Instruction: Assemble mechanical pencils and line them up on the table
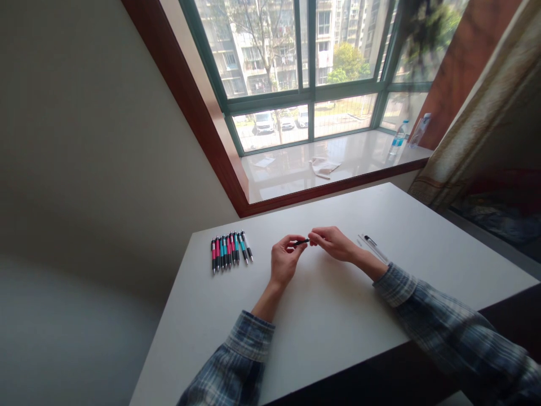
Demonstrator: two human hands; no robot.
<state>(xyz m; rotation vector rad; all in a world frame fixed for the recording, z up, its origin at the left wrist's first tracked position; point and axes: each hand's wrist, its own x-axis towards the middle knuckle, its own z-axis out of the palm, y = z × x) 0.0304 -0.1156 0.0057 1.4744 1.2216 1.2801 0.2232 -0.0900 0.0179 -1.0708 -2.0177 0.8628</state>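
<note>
Above the middle of the white table, my left hand (pixel 284 260) is closed on a short black pen part (pixel 301 242), which looks like a pen's grip section. My right hand (pixel 332 242) pinches at the right end of this part; what its fingertips hold is too small to make out. Right of my right hand lie a white pen barrel with a black clip (pixel 372 243) and a thin pale piece (pixel 360 241). On the left a row of several click pens (pixel 228 251) in pink, teal and white lies side by side, black grips toward me.
The white table (pixel 338 316) reaches the wall under a window sill (pixel 291 189). On the sill are a crumpled cloth or paper (pixel 324 167), a flat white sheet (pixel 264 162) and two plastic bottles, one with a blue label (pixel 397 140). A curtain (pixel 469 124) hangs at the right.
</note>
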